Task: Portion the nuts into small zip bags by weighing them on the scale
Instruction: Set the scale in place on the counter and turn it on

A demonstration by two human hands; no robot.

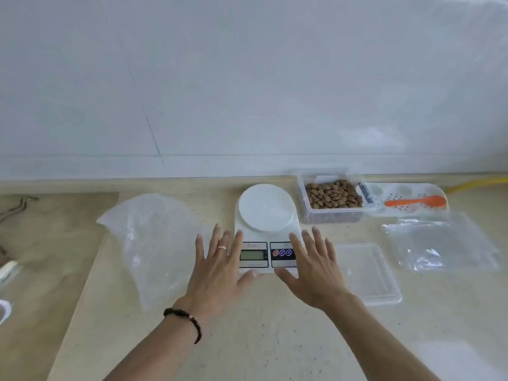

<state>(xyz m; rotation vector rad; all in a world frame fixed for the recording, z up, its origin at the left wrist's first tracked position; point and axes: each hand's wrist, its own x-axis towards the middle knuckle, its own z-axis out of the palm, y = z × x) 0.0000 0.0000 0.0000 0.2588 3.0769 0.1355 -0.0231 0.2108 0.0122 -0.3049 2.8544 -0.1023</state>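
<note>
A white digital scale point(265, 215) stands mid-counter, its round platform bare and its display and three buttons facing me. My left hand point(220, 270) lies flat with fingers spread at the scale's front left corner. My right hand point(313, 268) lies flat at the front right corner, fingers over the button panel's edge. Neither hand holds anything. Behind the scale to the right, a clear container point(305, 199) holds brown nuts point(334, 194). An orange spoon point(416, 201) lies in a white perforated tray point(406, 209). Small clear zip bags point(442, 243) lie at the right.
A large crumpled clear plastic bag point(154, 243) lies left of the scale. A clear lid point(368, 273) rests flat right of my right hand. The counter meets a white wall at the back. A yellow hose point(478, 184) runs at the far right.
</note>
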